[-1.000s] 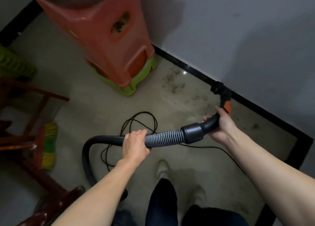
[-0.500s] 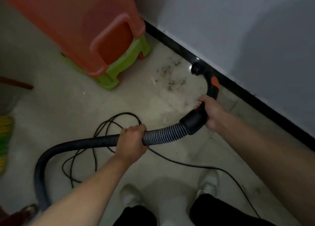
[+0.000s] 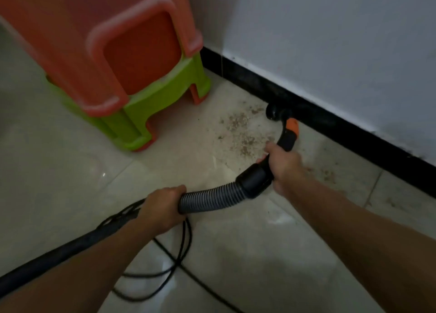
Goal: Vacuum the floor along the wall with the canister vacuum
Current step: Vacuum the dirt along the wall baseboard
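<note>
The left hand [image 3: 162,209] curls its fingers round the hose [image 3: 210,198]; the right hand [image 3: 284,166] wraps the handle [image 3: 287,139]. The nozzle [image 3: 274,112] touches the baseboard [image 3: 354,133], just right of dust [image 3: 240,133].

An orange plastic stool [image 3: 132,60] sits stacked over a green stool [image 3: 151,102]. Orange feet [image 3: 197,96] show beneath the green one. The stack stands near the black skirting board [image 3: 245,76].

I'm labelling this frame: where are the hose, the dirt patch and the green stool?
hose [image 3: 210,197], head view, ribbed grey stretch.
dirt patch [image 3: 240,133], head view, its middle.
green stool [image 3: 131,132], head view, front leg.
</note>
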`<state>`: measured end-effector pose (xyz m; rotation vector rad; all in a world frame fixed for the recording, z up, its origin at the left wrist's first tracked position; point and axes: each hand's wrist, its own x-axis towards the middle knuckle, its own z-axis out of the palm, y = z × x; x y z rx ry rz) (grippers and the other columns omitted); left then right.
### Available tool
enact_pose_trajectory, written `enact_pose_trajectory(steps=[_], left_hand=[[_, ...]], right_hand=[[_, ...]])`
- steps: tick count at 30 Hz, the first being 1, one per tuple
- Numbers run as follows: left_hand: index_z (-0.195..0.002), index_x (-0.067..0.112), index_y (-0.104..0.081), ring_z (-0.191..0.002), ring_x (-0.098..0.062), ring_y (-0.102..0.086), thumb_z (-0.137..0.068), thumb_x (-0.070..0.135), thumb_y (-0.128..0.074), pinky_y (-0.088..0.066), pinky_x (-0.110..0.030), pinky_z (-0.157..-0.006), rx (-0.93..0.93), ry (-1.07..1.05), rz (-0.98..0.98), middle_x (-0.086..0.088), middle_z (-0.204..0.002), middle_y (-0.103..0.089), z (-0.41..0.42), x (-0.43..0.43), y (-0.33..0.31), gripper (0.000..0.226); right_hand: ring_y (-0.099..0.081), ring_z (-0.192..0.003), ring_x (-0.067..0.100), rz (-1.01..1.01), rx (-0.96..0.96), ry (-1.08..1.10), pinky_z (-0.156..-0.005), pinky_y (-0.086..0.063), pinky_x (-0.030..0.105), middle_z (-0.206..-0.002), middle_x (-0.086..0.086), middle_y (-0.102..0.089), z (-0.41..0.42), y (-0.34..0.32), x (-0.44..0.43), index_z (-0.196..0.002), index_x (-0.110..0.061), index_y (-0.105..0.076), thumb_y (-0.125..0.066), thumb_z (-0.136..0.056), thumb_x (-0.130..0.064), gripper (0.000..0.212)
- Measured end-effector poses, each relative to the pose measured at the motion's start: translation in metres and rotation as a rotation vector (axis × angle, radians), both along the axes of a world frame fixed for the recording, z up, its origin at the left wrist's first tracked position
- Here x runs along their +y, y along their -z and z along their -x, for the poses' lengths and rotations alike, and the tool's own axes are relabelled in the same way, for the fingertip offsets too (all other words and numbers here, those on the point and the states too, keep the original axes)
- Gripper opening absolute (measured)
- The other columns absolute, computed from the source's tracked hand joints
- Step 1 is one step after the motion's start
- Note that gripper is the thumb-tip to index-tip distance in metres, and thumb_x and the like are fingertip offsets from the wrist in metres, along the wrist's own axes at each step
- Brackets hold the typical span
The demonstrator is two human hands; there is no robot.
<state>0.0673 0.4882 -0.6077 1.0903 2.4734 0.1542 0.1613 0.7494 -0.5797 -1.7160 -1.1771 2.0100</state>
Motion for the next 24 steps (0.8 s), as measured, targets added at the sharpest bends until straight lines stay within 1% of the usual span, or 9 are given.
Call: enact_pose_trajectory(steps=[4,6,8,10,13,16,18,21,24], left_hand=[[-0.085,0.03,-0.044,-0.083,-0.019,-0.063,-0.071,0.029,-0.07,-0.044,-0.027,-0.062,0.0,-0.042,0.106,0.002,-0.089,-0.065,0.04,-0.016,0.01,0.029],[-0.089,0.028,-0.047,-0.085,-0.018,-0.062,-0.071,0.028,-0.068,-0.043,-0.025,-0.062,0.011,-0.061,0.151,0.003,-0.091,-0.062,0.052,-0.026,0.007,0.027],[-0.091,0.025,-0.047,-0.087,-0.016,-0.061,-0.073,0.027,-0.067,-0.04,-0.024,-0.062,0.036,-0.045,0.212,0.003,-0.091,-0.057,0.055,-0.032,-0.003,0.028],[-0.092,0.023,-0.043,-0.088,-0.016,-0.059,-0.075,0.028,-0.067,-0.039,-0.023,-0.063,0.043,-0.02,0.256,0.002,-0.09,-0.053,0.049,-0.036,-0.013,0.03],[-0.094,0.023,-0.039,-0.084,-0.016,-0.056,-0.077,0.029,-0.067,-0.04,-0.025,-0.064,0.004,-0.007,0.231,0.008,-0.081,-0.044,0.033,-0.041,-0.013,0.033],[-0.099,0.021,-0.042,-0.086,-0.017,-0.057,-0.078,0.028,-0.067,-0.042,-0.026,-0.064,-0.036,-0.027,0.227,0.002,-0.092,-0.051,0.032,-0.044,-0.011,0.034],[-0.1,0.019,-0.044,-0.09,-0.018,-0.058,-0.076,0.027,-0.069,-0.043,-0.027,-0.066,-0.06,-0.037,0.248,-0.001,-0.097,-0.054,0.038,-0.043,-0.013,0.036],[-0.095,0.022,-0.041,-0.093,-0.02,-0.059,-0.074,0.027,-0.072,-0.045,-0.028,-0.068,-0.103,-0.047,0.235,-0.002,-0.099,-0.056,0.04,-0.037,-0.015,0.038],[-0.092,0.023,-0.04,-0.09,-0.02,-0.06,-0.073,0.027,-0.073,-0.045,-0.029,-0.066,-0.146,-0.055,0.174,-0.001,-0.096,-0.056,0.034,-0.028,-0.009,0.038]], right_hand=[[-0.065,-0.045,0.017,0.0,0.097,0.081,-0.041,-0.05,0.024,-0.063,0.007,-0.068,0.027,0.023,-0.024,-0.105,-0.002,-0.061,-0.064,-0.087,-0.014,0.022],[-0.067,-0.048,0.017,0.062,0.19,0.143,-0.041,-0.051,0.025,-0.06,0.007,-0.069,0.039,0.029,-0.037,-0.11,0.0,-0.059,-0.062,-0.087,-0.007,0.024],[-0.069,-0.052,0.018,0.079,0.218,0.153,-0.045,-0.052,0.027,-0.063,0.009,-0.069,0.047,0.03,-0.047,-0.114,0.002,-0.059,-0.06,-0.088,-0.005,0.027],[-0.066,-0.051,0.02,0.047,0.174,0.127,-0.048,-0.052,0.028,-0.067,0.011,-0.067,0.053,0.026,-0.049,-0.115,0.002,-0.059,-0.059,-0.085,-0.005,0.031],[-0.06,-0.046,0.019,-0.018,0.108,0.109,-0.048,-0.051,0.029,-0.073,0.012,-0.066,0.068,0.018,-0.041,-0.115,0.0,-0.058,-0.061,-0.088,-0.009,0.029],[-0.061,-0.04,0.014,-0.09,0.039,0.106,-0.04,-0.048,0.025,-0.084,0.009,-0.067,0.083,0.024,-0.037,-0.109,-0.007,-0.054,-0.065,-0.09,-0.015,0.023],[-0.062,-0.04,0.012,-0.12,0.008,0.073,-0.04,-0.049,0.025,-0.08,0.007,-0.065,0.09,0.031,-0.038,-0.104,-0.011,-0.051,-0.066,-0.09,-0.018,0.022],[-0.064,-0.052,0.018,-0.147,0.004,-0.01,-0.05,-0.052,0.032,-0.075,0.007,-0.062,0.102,0.029,-0.032,-0.103,-0.012,-0.05,-0.064,-0.09,-0.018,0.02],[-0.061,-0.051,0.02,-0.211,-0.019,-0.102,-0.045,-0.05,0.03,-0.075,0.009,-0.063,0.118,0.023,-0.018,-0.103,-0.013,-0.051,-0.066,-0.088,-0.015,0.022]])
